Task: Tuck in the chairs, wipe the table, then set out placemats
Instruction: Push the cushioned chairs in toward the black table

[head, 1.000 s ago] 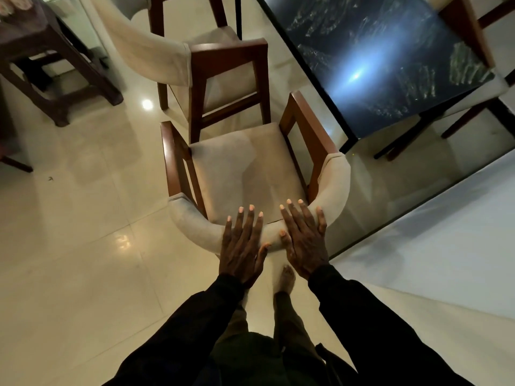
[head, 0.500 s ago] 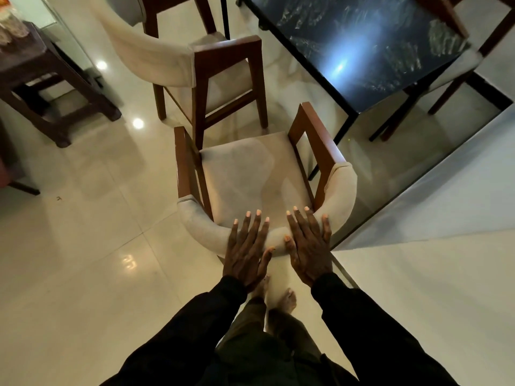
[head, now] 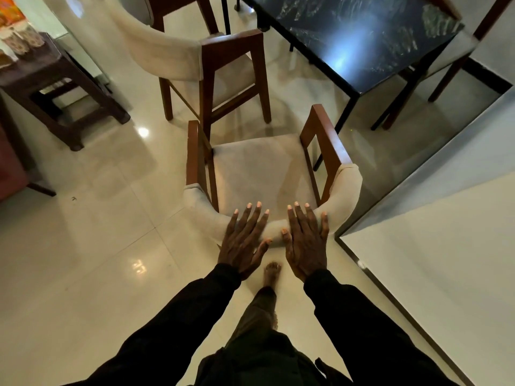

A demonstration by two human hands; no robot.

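Pressing flat on the curved cream backrest of the near chair (head: 262,174), the left hand (head: 245,240) and right hand (head: 306,240) lie side by side. Their fingers are straight and slightly spread over the padding, thumbs angled toward each other, curled round nothing.

The chair stands on a glossy cream tiled floor (head: 83,246) that mirrors the ceiling lights. Ahead and to its right is the dark marbled table (head: 348,37), whose near corner lies just beyond the chair's right wooden arm; the seat is not yet under it. A second chair (head: 167,57) stands just ahead on the left, and a third chair (head: 451,48) sits at the table's far side. A white wall (head: 446,260) with a dark skirting runs close on the right. A dark wooden side table (head: 41,71) stands well to the left. An orange printed item (head: 8,9) beyond it is too blurred to read.

Compared with half a second ago, both hands keep the same flat hold, the chair's front has drawn nearer the table corner, and one bare foot (head: 271,274) shows instead of two.
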